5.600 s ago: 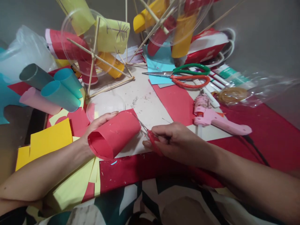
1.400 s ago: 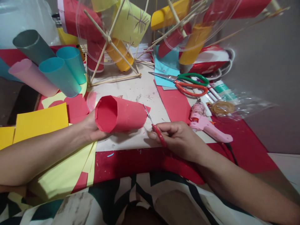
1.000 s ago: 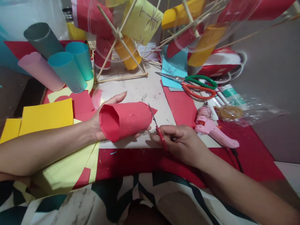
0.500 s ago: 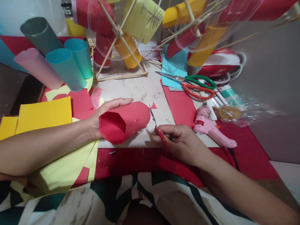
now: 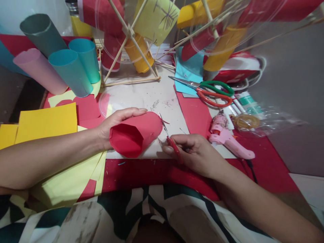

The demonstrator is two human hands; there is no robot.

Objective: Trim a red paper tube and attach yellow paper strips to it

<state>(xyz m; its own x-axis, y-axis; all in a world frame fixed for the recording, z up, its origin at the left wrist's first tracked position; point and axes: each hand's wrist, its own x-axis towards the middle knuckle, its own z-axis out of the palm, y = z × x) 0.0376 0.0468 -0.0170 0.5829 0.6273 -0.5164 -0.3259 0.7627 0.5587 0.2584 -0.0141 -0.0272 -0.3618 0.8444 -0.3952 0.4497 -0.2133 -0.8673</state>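
Note:
My left hand (image 5: 107, 126) is wrapped round a red paper tube (image 5: 149, 130), thumb along its top; the tube lies sideways with its open end facing me. In my right hand (image 5: 192, 152) is a small pair of scissors (image 5: 174, 148) with red handles, fingers closed on them. The blades touch the far right rim of the tube, where a thin red sliver of paper (image 5: 165, 122) sticks out by the tips. Beneath both hands is a whitish board (image 5: 179, 116) with small scraps and marks on it.
Blue tubes (image 5: 71, 74), a pink and a dark one stand back left. A stick frame (image 5: 130, 32) with coloured tubes rises behind. Large scissors (image 5: 202, 87), a pink glue gun (image 5: 227, 141) and rubber bands (image 5: 245, 121) lie right. Yellow paper (image 5: 48, 123) lies left.
The red tube has turned a little in my left hand, its near open end shifting right. The scissor blades have moved slightly left onto the rim.

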